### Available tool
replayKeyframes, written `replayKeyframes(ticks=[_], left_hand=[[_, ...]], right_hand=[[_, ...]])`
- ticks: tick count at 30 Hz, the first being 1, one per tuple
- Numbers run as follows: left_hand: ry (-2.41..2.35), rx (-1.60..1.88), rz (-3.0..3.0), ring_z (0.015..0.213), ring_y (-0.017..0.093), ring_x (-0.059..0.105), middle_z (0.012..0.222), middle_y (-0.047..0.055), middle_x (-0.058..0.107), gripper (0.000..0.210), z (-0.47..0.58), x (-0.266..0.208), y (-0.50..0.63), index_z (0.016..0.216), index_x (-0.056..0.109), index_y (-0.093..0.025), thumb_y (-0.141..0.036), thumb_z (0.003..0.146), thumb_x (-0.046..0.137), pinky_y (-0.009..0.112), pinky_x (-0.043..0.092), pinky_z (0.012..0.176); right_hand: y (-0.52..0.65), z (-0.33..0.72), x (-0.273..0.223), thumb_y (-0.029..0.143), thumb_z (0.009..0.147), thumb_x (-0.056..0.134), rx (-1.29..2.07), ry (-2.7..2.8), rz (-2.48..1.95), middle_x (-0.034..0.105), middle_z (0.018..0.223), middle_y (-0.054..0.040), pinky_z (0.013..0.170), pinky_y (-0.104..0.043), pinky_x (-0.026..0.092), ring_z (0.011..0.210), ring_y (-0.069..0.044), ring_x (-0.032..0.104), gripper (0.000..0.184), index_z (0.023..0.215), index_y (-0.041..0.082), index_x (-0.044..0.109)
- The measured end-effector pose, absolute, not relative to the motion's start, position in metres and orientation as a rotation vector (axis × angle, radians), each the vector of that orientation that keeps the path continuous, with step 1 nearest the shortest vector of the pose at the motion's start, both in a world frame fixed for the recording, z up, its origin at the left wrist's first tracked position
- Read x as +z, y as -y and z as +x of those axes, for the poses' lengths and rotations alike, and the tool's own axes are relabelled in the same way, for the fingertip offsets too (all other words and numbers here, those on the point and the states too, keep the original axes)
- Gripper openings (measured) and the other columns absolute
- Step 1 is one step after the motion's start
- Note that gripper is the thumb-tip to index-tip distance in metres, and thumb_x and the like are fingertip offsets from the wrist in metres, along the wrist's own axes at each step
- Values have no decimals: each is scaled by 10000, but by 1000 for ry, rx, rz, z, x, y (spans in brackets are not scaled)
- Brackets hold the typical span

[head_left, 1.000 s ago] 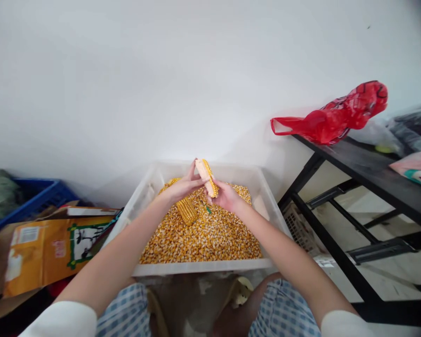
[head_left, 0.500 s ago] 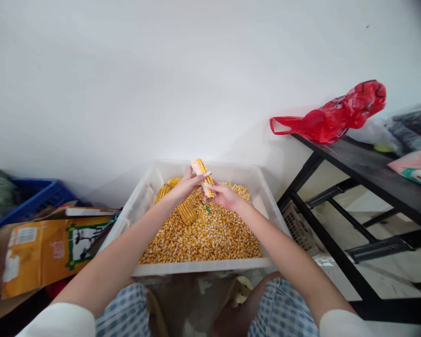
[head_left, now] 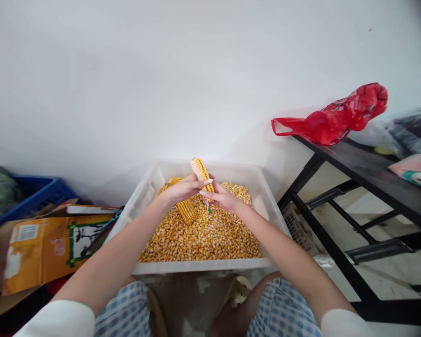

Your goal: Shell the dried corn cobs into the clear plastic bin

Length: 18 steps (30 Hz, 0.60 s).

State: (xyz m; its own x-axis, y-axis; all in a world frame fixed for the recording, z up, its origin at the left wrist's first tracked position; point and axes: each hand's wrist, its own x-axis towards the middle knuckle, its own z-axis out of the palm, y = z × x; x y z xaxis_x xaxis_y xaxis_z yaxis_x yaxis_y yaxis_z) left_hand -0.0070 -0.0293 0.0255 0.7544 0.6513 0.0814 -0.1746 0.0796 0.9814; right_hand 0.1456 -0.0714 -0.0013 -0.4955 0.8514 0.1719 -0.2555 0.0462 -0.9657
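Between my hands is an ear of corn (head_left: 204,171), tilted, its left side stripped to the pale cob and yellow kernels along its right. My left hand (head_left: 189,187) grips it from the left, thumb across the kernels. My right hand (head_left: 224,197) wraps its lower part, with the thumb lying on the kernels too. Both hands are above a translucent white plastic tub (head_left: 203,266) full of loose corn kernels (head_left: 203,241). Another ear of corn (head_left: 187,212) lies on the kernels under my left hand, with more unshelled corn (head_left: 173,181) behind it, partly hidden.
On the left are a blue crate (head_left: 38,187) and a torn orange cardboard box (head_left: 49,252). A black-framed table (head_left: 375,168) stands at the right, bearing a red plastic bag (head_left: 337,119). Below it is a beige basket (head_left: 298,229). A white wall (head_left: 196,79) rises behind the tub.
My right thumb has come up onto the kernels of the ear, close to my left thumb. The left hand has shifted slightly down, and the ear has turned a little.
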Motion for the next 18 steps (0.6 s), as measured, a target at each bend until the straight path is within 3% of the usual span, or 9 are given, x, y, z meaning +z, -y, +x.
replayKeyframes(ticks=[10,15,18], left_hand=[[-310,517,1408,849,248,589,977,127,574,541,-17,34,32,1244,378,-206,-205,741,578,396,475,728],[-344,582,1395,952,273,545,1044,130,567,585,-19,32,27,1242,393,-217,-226,703,622,397,458,766],[-371,653,1313,976,289,533,1038,140,578,502,-15,26,21,1200,450,-190,-373,746,562,410,442,788]], right_hand=[[80,134,-2,266,726,631,1313,1488,-793,472,694,40,413,-181,386,511,-79,426,360,1040,210,465],[78,135,2,270,673,693,1433,1438,-745,479,691,45,425,-179,398,508,-73,433,407,1015,212,479],[75,139,2,336,715,648,1607,1349,-678,502,737,27,485,-209,449,582,-99,490,376,1025,219,469]])
